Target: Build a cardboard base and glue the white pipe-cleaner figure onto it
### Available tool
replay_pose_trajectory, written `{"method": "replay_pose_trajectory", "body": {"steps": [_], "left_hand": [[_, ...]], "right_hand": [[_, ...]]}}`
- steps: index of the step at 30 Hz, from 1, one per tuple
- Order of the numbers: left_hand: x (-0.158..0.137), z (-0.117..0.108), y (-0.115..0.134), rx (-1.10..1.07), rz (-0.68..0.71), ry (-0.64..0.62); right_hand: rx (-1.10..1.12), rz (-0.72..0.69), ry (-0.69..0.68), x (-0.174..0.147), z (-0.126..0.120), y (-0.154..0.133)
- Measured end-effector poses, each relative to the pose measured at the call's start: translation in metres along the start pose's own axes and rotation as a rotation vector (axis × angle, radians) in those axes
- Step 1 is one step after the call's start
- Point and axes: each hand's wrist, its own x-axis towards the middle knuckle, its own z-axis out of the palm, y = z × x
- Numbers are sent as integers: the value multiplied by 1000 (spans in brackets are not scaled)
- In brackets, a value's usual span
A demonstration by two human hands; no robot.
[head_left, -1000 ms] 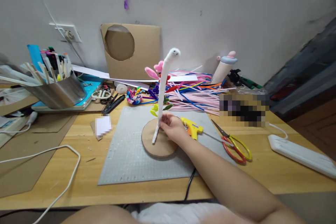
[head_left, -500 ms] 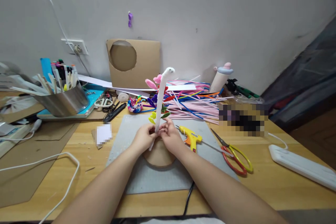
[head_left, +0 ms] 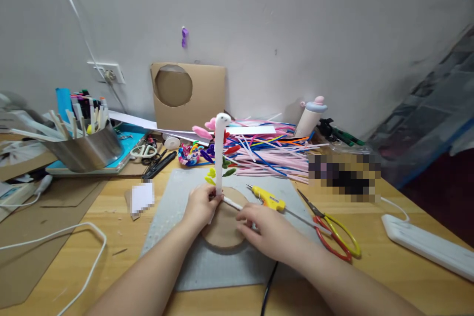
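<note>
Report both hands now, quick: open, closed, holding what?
Left hand: closed, pinching the white fuzzy stem near its base.
Right hand: curled at the white strip; grip cannot be told.

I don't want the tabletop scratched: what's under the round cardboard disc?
The cardboard disc lies on the grey mat, which shows beyond its near edge; anything directly beneath is covered and unseen.
</note>
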Motion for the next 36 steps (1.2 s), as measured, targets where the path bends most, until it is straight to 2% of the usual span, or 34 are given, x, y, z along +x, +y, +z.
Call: {"method": "replay_pose_trajectory", "body": {"steps": [3,8,12,17,26,36], "left_hand": [[2,-1,3,48,-25,-1],[4,-2,4,95,-42,-18],[5,-4,6,110,-37,-16],[9,-9,4,91,-3,-29],[10,-17,-10,0,133,-24],[5,-19,2,50,123,6]], "right_hand": [[2,-52,31,1,6,2],[-96,-179,-49,-4,23,0],[-117,-153,22,-9,44,-2],[-110,-128,5,-8,61,-3],[-142,-140,1,-5,57,-9],[-106,-129,1,-6,49,-12]]}}
